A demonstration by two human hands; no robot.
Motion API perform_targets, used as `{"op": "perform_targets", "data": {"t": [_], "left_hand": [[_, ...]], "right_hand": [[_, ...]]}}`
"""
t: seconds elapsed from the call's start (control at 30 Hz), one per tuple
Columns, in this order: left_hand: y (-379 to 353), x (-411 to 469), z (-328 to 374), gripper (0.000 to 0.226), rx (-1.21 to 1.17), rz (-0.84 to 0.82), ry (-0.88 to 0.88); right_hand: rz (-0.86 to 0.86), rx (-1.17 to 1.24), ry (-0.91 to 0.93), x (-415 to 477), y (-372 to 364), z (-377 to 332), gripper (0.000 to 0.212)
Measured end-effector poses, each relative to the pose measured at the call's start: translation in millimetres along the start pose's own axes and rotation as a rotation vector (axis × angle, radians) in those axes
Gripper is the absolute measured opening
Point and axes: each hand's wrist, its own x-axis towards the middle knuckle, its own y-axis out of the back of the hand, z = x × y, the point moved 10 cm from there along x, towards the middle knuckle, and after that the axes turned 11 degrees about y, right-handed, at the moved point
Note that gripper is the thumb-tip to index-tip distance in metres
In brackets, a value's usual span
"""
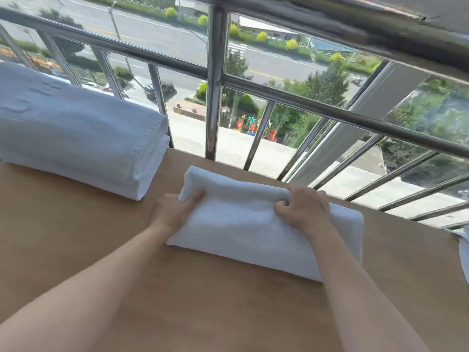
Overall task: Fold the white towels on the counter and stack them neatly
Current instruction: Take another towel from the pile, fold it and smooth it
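Head view shows a small folded white terry towel [253, 224] lying on the tan wooden counter [76, 237], near its far edge by the steel window bars [215, 85]. Her left hand [172, 212] pinches the towel's far-left corner; her right hand [304, 207] is curled tight around the far fold. A stack of larger folded white towels [76, 138] sits well apart at far left. She seems to be finishing this fold; next, I judge, comes lifting it squarely onto the stack.

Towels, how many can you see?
3, maybe more: a folded stack at the counter's left, possibly several; one towel under both hands; a white scrap at the right edge, mostly hidden.
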Motion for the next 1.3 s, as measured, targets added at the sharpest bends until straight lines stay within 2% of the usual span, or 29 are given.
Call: {"op": "perform_targets", "data": {"t": [0.27,0.4,0.5,0.6,0.7,0.87,1.03,1.1,1.17,1.23,1.3], "left_hand": [[-10,17,1,0.080,0.046,-0.007,0.068],[-3,13,7,0.087,0.171,0.086,0.079],[5,7,18,0.085,0.310,0.206,0.007],[8,2,21,0.087,0.239,0.182,-0.055],[16,1,26,0.079,0.092,0.181,-0.119],[4,8,21,0.074,0.196,0.164,-0.057],[5,3,25,0.065,0.148,0.181,-0.041],[14,-12,47,0.071,0.170,0.321,-0.197],[9,-45,82,0.064,0.260,0.446,-0.462],[-26,-76,112,0.053,0.327,0.371,-0.672],[-72,-94,124,0.054,0.401,0.209,-0.767]], "right_hand": [[0.080,0.095,-0.004,12,-26,15,0.014],[0.052,0.109,-0.017,18,-32,17,0.027],[0.015,0.105,-0.023,23,-34,17,0.043],[-0.005,0.037,-0.017,26,-28,15,0.055],[0.107,-0.001,0.014,37,-4,12,0.064],[0.024,-0.035,0.007,42,-27,11,0.064],[0.026,0.011,-0.044,37,-32,16,0.061],[0.008,0.031,-0.064,37,-27,14,0.057],[0.050,0.018,-0.086,32,-15,10,0.044],[0.243,0.022,-0.035,20,9,-9,0.032],[0.389,0.122,0.039,0,20,-36,0.034]]}}
